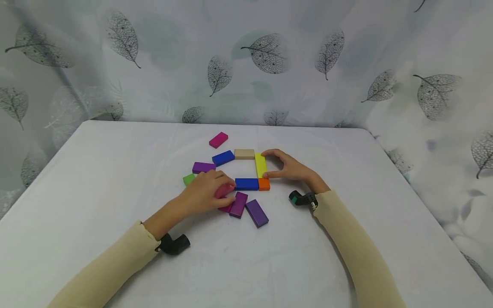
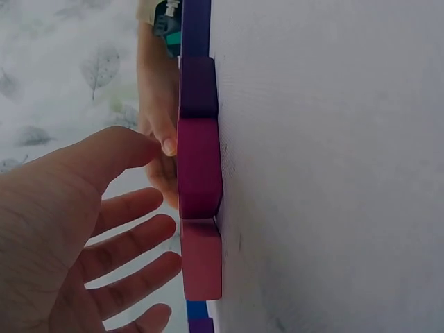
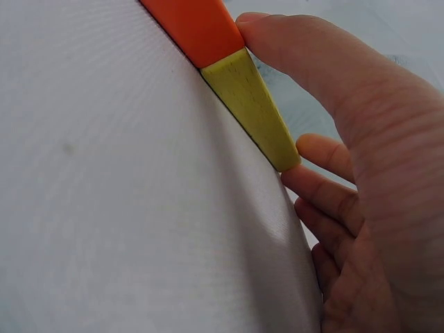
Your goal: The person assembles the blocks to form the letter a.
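My right hand (image 1: pixel 286 167) pinches a yellow block (image 1: pixel 260 165) lengthwise, fingertips at its far end and thumb at its near end. In the right wrist view the thumb tip lies by the joint with an orange block (image 3: pixel 198 31). My left hand (image 1: pixel 204 190) spreads over a pink block (image 1: pixel 224 190), its thumb and fingers apart; in the left wrist view the fingertips hover right by that block and a magenta block (image 2: pixel 200 170). A blue block (image 1: pixel 246 184) links the left hand's area to the orange block. The left hand partly hides the pink, magenta and green blocks (image 1: pixel 188 179).
A tan block (image 1: pixel 244 154), another blue block (image 1: pixel 223 158) and a purple block (image 1: pixel 203 167) continue the ring. Two more purple blocks (image 1: pixel 256 213) (image 1: pixel 239 205) lie on the near side. Beyond the ring sits a loose magenta block (image 1: pixel 218 140) on the white table (image 1: pixel 135 171).
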